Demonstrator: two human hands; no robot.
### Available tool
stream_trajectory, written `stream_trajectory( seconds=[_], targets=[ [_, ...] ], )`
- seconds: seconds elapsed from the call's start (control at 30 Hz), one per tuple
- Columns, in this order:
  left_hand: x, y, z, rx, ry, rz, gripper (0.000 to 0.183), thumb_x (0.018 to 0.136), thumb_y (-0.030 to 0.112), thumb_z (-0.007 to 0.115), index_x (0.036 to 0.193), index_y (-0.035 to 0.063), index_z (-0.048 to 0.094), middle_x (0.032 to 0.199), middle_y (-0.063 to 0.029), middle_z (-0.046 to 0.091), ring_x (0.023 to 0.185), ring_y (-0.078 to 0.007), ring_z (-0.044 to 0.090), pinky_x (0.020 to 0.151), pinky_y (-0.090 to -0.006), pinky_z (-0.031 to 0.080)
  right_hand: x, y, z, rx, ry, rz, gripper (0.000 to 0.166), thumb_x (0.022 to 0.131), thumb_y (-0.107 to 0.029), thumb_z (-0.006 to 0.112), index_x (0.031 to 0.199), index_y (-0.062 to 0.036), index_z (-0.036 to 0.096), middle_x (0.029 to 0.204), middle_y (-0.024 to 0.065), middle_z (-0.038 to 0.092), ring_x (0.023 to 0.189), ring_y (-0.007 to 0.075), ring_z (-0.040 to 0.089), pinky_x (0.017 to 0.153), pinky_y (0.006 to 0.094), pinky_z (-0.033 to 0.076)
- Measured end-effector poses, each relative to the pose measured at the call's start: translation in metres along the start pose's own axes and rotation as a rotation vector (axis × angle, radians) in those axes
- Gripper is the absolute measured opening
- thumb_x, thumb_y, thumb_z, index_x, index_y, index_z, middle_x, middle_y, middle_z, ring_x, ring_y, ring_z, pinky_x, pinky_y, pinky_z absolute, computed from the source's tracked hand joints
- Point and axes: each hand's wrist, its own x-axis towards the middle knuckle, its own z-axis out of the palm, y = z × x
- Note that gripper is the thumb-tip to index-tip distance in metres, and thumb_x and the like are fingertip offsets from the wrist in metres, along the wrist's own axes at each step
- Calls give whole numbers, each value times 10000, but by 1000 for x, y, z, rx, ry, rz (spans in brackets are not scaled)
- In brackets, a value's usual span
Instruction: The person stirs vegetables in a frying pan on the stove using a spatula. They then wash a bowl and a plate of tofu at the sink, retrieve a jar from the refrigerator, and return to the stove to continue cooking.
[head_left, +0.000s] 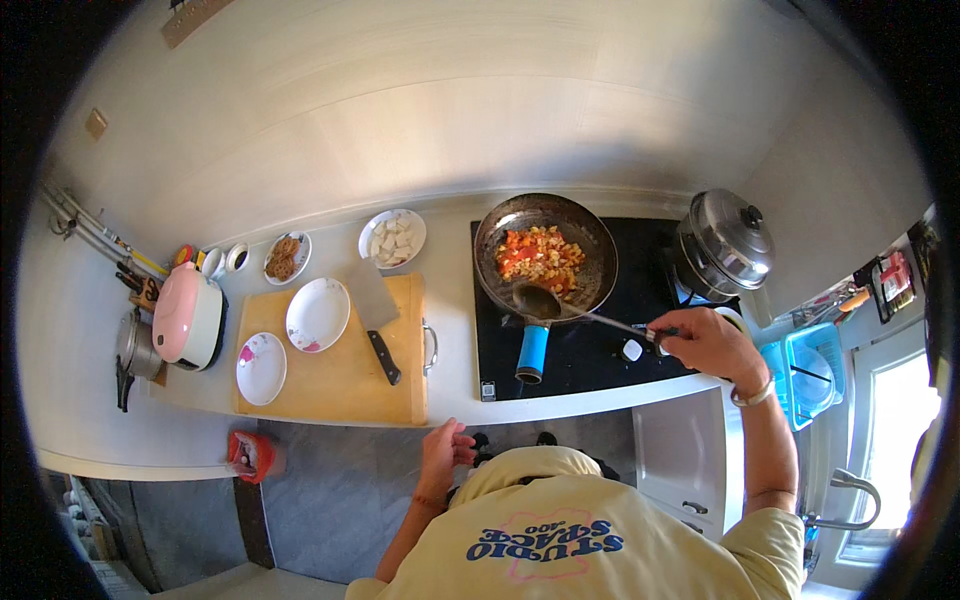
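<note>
My right hand (705, 345) grips the handle of a metal ladle (537, 301), whose bowl rests over the near rim of a wok (596, 262). Inside the wok, chopped food in red and yellow pieces (541, 255) lies in a heap. A blue sleeve covers the wok's handle (533, 349), which points towards me. My left hand (444, 457) hangs in front of the counter edge, holding nothing, its fingers loosely apart. Nearest to it are a wooden cutting board (330, 390) and a cleaver (377, 307) with a black handle lying on the board.
The wok sits on a black cooktop (585, 360) beside a lidded steel pot (724, 244). Two white plates (318, 315) lie on the board. Behind are a plate of white cubes (392, 238) and a dish of brown food (287, 258). A pink-and-white rice cooker (187, 315) stands left, a blue basket (806, 375) right.
</note>
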Motion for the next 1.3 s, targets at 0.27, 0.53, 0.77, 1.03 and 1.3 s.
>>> stream_trajectory(
  seconds=[0.27, 0.53, 0.77, 1.03, 1.3],
  targets=[
    [11, -11, 1, -33, -41, 7, 415, 1002, 425, 580, 1085, 21, 625, 813, -125, 696, 602, -199, 662, 520, -331, 547, 4, -11, -31, -388, 220, -141, 255, 882, -166, 631, 1086, -114, 775, 883, 149, 751, 823, 280, 725, 755, 427, 567],
    [11, -15, 2, 21, 3, 8, 410, 1009, 418, 568, 1080, 19, 627, 821, -129, 695, 589, -198, 655, 512, -326, 540, 23, -21, -27, -732, 278, -278, 256, 835, -103, 570, 980, -162, 772, 904, 117, 760, 858, 316, 741, 736, 466, 573],
    [11, -12, -4, 4, 44, 21, 401, 1006, 413, 571, 1076, 23, 627, 821, -130, 699, 577, -202, 653, 508, -325, 536, 20, -24, -51, -809, 214, -203, 228, 845, -91, 580, 947, -148, 776, 910, 123, 743, 886, 295, 727, 727, 436, 569],
    [20, -20, -5, -15, 25, 6, 444, 989, 440, 580, 1090, 14, 651, 822, -142, 697, 598, -240, 653, 545, -370, 540, 47, 23, 16, -465, 358, -137, 240, 937, -133, 591, 1138, -132, 724, 909, 167, 721, 834, 344, 712, 735, 459, 549],
    [13, -10, -4, 3, 48, -5, 395, 998, 405, 586, 1061, 19, 640, 799, -130, 700, 556, -214, 651, 499, -342, 551, 58, 90, 98, 14, 605, -115, 324, 979, -141, 566, 1274, -39, 653, 918, 215, 732, 768, 341, 719, 677, 414, 555]
  ],
)
